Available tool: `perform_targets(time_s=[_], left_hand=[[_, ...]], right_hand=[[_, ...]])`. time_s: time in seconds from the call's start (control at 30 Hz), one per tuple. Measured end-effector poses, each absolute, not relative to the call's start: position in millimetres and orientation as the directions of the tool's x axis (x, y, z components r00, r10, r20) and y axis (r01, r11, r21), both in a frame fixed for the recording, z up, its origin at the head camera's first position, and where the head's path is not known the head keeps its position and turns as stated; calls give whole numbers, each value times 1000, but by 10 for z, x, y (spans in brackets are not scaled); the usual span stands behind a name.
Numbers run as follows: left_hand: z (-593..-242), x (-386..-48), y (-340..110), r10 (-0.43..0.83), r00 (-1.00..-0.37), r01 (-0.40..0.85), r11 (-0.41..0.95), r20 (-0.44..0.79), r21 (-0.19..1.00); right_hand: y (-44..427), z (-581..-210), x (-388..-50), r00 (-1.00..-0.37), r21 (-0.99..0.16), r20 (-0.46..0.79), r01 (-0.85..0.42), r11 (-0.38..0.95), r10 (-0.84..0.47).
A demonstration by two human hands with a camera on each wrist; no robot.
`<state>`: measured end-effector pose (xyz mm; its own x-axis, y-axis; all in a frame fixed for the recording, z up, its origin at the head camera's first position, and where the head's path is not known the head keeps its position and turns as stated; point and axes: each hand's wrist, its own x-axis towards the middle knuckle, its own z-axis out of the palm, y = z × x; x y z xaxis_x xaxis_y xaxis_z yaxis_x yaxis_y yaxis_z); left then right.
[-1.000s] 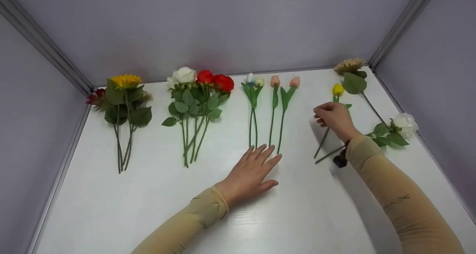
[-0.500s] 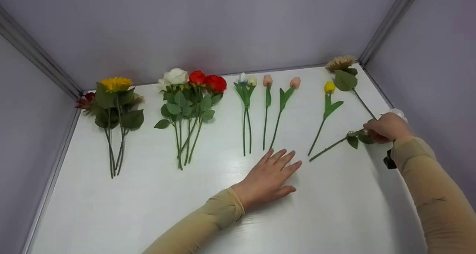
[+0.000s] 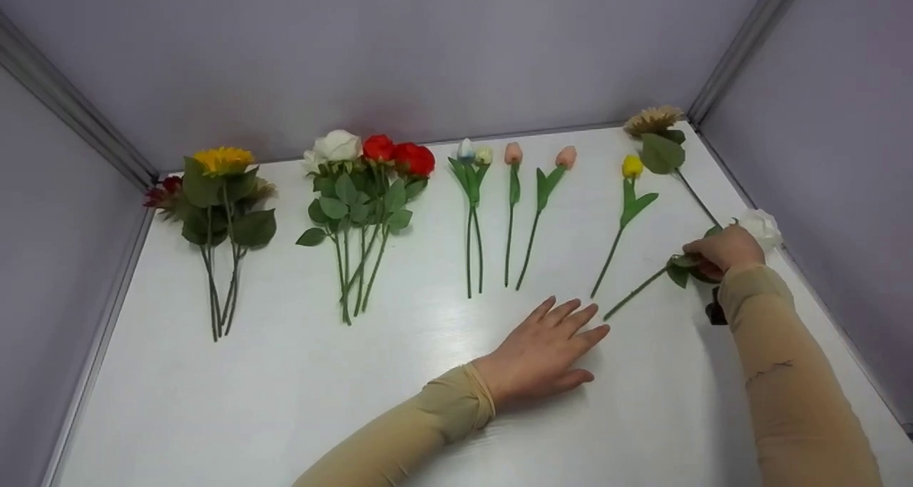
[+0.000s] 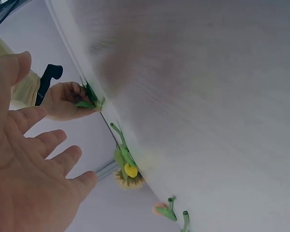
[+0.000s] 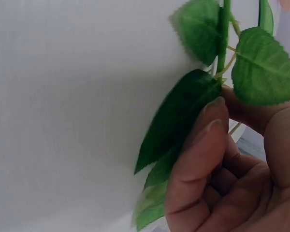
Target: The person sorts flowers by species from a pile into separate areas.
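At the table's right side, my right hand [image 3: 729,250] pinches the stem of a white rose [image 3: 760,229]. Its cut end points toward my left hand. In the right wrist view, thumb and fingers close on the stem just below green leaves [image 5: 266,67]. My left hand [image 3: 542,355] is spread palm down, low over the table, holding nothing; whether it touches the surface I cannot tell. Just beyond its fingertips lies a yellow tulip [image 3: 632,166]. Behind the right hand lies a beige flower [image 3: 653,120], its lower stem hidden.
Several tulips, including a pink tulip [image 3: 565,157], lie in a row at the back middle. Left of them are white and red roses [image 3: 414,159]. A bunch with a sunflower [image 3: 225,161] lies at far left. Walls [image 3: 399,52] enclose the white table [image 3: 299,387].
My right hand has gone from above the yellow tulip to the white rose and grips its stem, which has shifted slightly nearer. My left hand has slid right, away from the pink tulips.
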<state>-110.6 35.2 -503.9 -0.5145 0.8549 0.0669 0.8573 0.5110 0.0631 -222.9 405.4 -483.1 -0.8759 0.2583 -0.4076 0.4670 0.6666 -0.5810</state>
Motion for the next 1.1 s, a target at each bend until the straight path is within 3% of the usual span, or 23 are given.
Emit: perform_targets(time_s=[0.13,0.33,0.53,0.67,0.87,1.1], left_hand=[[-5039,-1111,337,853,-518,855,514,65,68],[-5026,-1124,312,857,-510,859,504,75,85],[-4994,-1150,263,848,-522,851,512,88,113],[-4958,-1178,216,828,-546,834,523,130,174],[-4916,-1236,72,743,-643,735,530,185,423],[-4888,-1293,-167,558,-826,401,474,85,784]], right_hand=[[4076,-4813,-2253,-847,-634,-465,521,572,255],[4136,-4694,-2232,-849,-616,-470,512,598,243],[4233,-4449,-2224,-846,-678,-473,528,511,247],[4215,-4279,-2277,-872,-697,-442,482,531,212],[3849,-4138,-2414,-932,-742,-343,347,574,120],[2982,-4279,-2515,-979,-874,-202,170,455,-22]])
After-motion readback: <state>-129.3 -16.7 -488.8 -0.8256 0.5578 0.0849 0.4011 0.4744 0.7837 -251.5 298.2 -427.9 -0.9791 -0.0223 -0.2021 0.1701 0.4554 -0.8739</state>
